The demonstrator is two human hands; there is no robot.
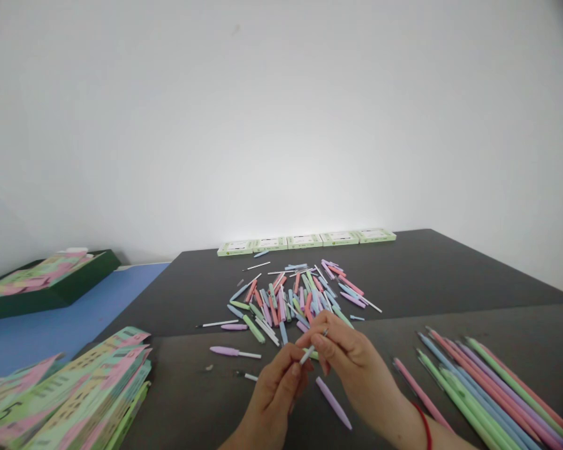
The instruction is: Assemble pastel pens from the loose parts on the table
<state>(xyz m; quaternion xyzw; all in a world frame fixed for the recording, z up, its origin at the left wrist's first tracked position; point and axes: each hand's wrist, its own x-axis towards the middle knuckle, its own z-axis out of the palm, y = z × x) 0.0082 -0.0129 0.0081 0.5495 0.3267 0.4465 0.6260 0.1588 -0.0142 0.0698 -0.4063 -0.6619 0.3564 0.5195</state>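
Note:
My left hand (pixel 274 390) and my right hand (pixel 347 362) meet low in the middle of the view, both pinching a thin white pen refill (pixel 311 349) between their fingertips. A purple pen barrel (pixel 333 403) juts down and to the right from under my right hand; whether it lies on the table or is held I cannot tell. Just beyond my hands lies a heap of pastel pen parts (pixel 295 300) in pink, green, blue and purple. A purple pen piece with a white refill (pixel 234 352) lies to the left of my hands.
A row of assembled pastel pens (pixel 488 387) lies at the right. Stacks of pastel cards (pixel 75 394) fill the lower left. Green-white boxes (pixel 304 240) line the far edge of the dark table (pixel 441 281). A dark green tray (pixel 51 281) with cards sits far left on a blue surface.

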